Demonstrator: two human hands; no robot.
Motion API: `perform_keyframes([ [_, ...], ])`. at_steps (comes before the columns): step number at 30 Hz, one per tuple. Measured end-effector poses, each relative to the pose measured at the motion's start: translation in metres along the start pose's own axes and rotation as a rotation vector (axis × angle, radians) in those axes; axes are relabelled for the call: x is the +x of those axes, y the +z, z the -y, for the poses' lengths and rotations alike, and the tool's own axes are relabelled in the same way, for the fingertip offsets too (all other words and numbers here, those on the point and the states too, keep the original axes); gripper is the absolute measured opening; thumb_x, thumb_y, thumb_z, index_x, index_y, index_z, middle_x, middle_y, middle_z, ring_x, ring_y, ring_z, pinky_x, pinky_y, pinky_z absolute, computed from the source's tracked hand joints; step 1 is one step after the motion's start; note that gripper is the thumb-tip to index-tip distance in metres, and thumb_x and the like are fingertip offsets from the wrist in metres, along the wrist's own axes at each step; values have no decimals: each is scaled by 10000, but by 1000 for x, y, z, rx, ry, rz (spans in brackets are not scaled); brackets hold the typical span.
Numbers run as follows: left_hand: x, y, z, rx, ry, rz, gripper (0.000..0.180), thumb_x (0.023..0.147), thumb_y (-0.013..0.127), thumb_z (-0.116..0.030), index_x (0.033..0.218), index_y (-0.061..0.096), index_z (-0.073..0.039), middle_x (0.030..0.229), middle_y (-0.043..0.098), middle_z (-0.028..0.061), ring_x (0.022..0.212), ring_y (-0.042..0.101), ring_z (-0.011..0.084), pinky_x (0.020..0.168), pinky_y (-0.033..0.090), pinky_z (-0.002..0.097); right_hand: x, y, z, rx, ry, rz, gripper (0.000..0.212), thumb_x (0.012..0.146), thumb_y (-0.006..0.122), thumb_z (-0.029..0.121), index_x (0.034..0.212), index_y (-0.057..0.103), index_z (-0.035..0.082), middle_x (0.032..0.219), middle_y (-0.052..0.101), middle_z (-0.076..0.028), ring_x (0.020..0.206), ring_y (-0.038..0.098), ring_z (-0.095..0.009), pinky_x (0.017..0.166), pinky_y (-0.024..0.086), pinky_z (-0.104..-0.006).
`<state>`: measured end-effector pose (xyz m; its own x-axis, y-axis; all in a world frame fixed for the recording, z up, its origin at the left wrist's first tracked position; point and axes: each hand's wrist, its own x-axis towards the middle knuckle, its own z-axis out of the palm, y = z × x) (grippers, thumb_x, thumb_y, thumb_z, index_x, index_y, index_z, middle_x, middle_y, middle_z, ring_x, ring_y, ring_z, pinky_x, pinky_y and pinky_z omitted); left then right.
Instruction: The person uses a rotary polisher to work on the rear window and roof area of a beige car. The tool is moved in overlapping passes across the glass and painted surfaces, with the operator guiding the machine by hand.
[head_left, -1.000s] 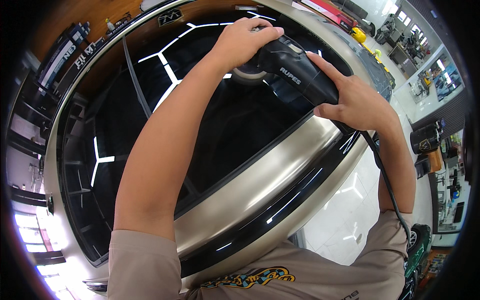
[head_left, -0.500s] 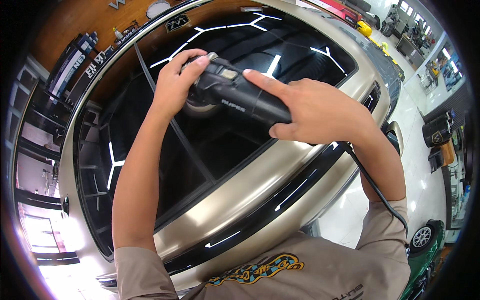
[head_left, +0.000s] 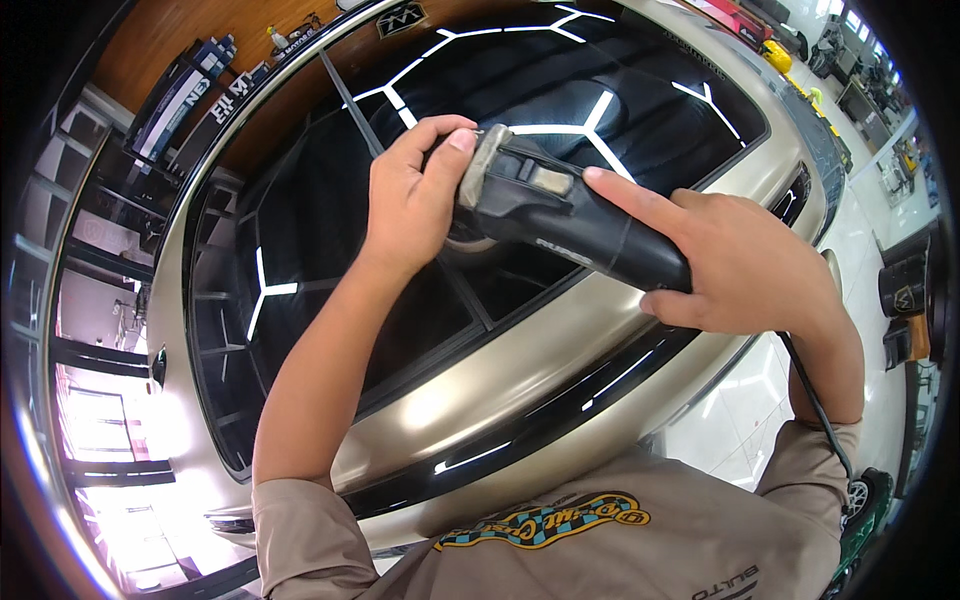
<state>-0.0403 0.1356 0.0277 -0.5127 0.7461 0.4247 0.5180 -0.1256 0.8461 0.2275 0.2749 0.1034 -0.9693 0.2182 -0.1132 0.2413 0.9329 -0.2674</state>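
Both my hands are on a black handheld car polisher (head_left: 625,240) with a power cord (head_left: 815,395) trailing from its rear past my right forearm. My left hand (head_left: 412,195) wraps its fingers round the polisher's head, thumb on top. My right hand (head_left: 755,260) grips the rear body, index finger stretched along the upper side near a pale switch. Beneath the head, the pad is mostly hidden. It is over the glossy black roof panel (head_left: 400,330) of a champagne-coloured car (head_left: 540,370); whether it touches the surface I cannot tell.
Bright angular light reflections cross the black roof. A dark spoiler strip (head_left: 545,420) runs along the car's near edge, close to my body. To the right are a black drum (head_left: 908,290), a green car (head_left: 868,525) and white floor tiles (head_left: 730,410). Shelving with boxes (head_left: 185,105) stands far left.
The polisher has moved right and nearer to me across the roof, both hands still on it. My view has also shifted, sliding the car rightward in the picture.
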Motion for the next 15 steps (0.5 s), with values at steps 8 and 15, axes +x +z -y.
perform_keyframes([
  [8,-46,21,-22,4,-5,-3,385,999,630,-337,1130,697,18,992,708,150,899,673,217,838,507,326,-42,-2,10,-33,82,87,1060,665,805,208,1620,347,258,840,631,-189,725,667,-403,680,528,-467],
  [15,-61,36,-29,10,-13,25,372,997,637,-316,1135,685,26,1001,694,151,903,663,215,830,504,324,-65,16,-1,-32,62,45,1045,647,808,194,1602,386,244,876,631,-188,713,673,-392,678,546,-464],
])
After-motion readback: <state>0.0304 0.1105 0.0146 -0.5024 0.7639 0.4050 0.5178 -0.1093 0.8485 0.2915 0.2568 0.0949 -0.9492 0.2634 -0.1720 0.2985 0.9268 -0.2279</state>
